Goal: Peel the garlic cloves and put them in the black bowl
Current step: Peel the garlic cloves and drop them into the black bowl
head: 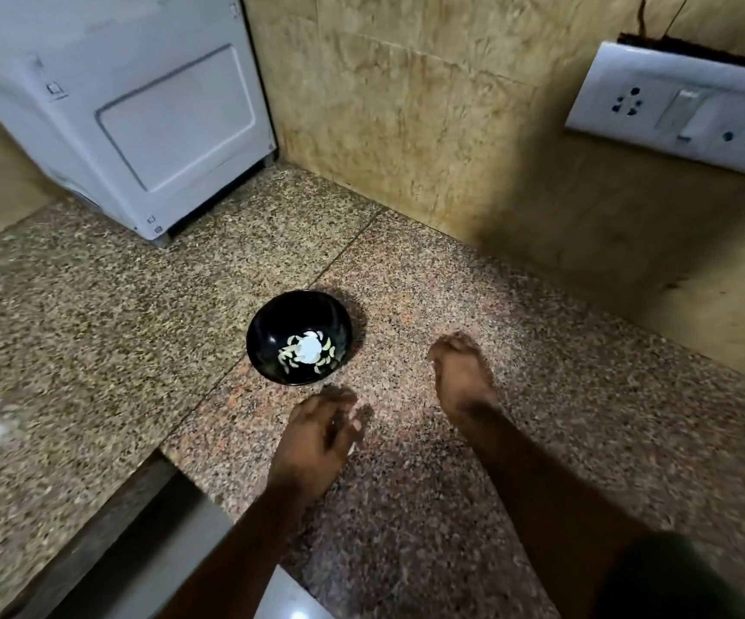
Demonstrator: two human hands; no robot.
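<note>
Peeled garlic cloves [306,352] heaped in black bowl [268,332] on speckled counter [93,306], likely gathered for cooking; left hand [317,433] just beside bowl, grip loosely curled and seemingly empty; right hand [462,373] near, blurred, grip unclear

Motion blur smears both hands: the left hand [317,433] shows something pale at its fingertips that cannot be identified, and the finger pose of the right hand [460,373] cannot be read. The white appliance [129,113] is cut off by the top and left edges, the switchboard [692,113] by the right edge.
</note>
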